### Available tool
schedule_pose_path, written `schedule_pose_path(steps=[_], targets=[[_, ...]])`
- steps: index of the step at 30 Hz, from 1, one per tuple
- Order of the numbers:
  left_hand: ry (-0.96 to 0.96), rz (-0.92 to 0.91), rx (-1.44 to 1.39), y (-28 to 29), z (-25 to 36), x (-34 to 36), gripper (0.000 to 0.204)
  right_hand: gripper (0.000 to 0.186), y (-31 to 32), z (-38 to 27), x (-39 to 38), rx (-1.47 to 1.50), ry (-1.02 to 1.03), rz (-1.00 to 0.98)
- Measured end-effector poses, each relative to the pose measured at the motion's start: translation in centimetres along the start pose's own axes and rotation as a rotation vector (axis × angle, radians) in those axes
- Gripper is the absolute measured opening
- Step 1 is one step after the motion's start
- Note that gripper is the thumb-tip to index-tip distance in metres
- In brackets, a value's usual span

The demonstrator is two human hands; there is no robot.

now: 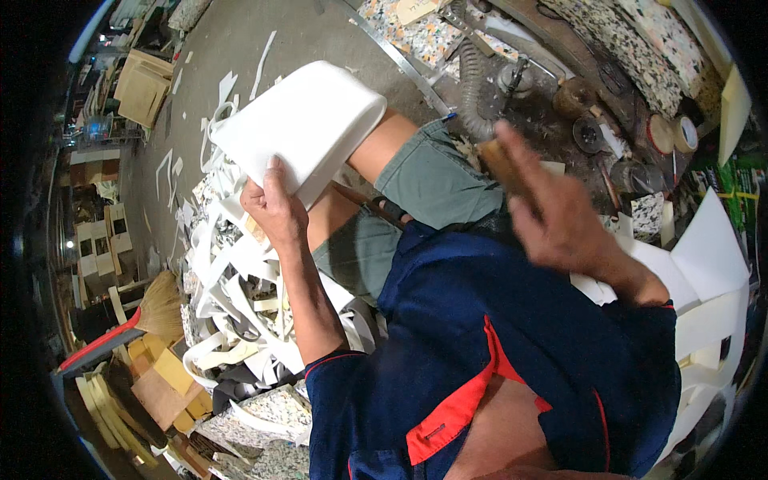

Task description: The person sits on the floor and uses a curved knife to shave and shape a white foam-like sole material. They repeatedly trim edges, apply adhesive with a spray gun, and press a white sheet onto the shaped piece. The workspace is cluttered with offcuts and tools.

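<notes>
A thick white foam piece with a rounded, folded-looking edge lies across my thighs. My left hand grips its near corner, thumb on top and the other fingers underneath. Off to the right, in the air beside my shorts, my right hand is closed around a brown, wooden-looking tool. Motion blurs this hand, and the tool's kind cannot be made out. One finger stretches along it. The tool is apart from the foam.
White foam offcuts pile up at my left, near a broom with a red handle. To the right are a coiled hose, a metal can and tape rolls. Speckled foam slabs lie beyond, white foam sheets at far right.
</notes>
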State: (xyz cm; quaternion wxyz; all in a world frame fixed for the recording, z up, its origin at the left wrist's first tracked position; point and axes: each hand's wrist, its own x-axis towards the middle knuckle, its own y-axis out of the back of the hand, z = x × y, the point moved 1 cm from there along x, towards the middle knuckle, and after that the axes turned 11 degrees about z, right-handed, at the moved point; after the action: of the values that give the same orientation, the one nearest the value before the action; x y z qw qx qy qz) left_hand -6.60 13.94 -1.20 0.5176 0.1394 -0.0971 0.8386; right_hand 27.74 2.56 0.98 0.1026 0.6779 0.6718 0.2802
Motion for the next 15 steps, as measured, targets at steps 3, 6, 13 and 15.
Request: schedule_pose_path(steps=[3, 6, 13, 15], targets=[[-0.043, -0.001, 0.042, -0.3, 0.5, -0.4, 0.021, 0.081, -3.1, -1.3, -1.1, 0.020, 0.133, -0.003], [-0.057, -0.026, 0.081, 0.6, -0.3, -0.4, 0.021, 0.080, -4.2, -1.7, -1.8, -0.020, 0.115, -0.059], [-0.070, -0.036, 0.113, 1.5, -0.9, -0.4, 0.022, 0.076, -4.5, -2.0, -2.5, -0.016, 0.068, -0.136], [-0.083, -0.025, 0.135, 1.4, -0.8, -0.6, 0.022, 0.079, -4.9, -1.5, -2.7, -0.028, 0.132, -0.069]])
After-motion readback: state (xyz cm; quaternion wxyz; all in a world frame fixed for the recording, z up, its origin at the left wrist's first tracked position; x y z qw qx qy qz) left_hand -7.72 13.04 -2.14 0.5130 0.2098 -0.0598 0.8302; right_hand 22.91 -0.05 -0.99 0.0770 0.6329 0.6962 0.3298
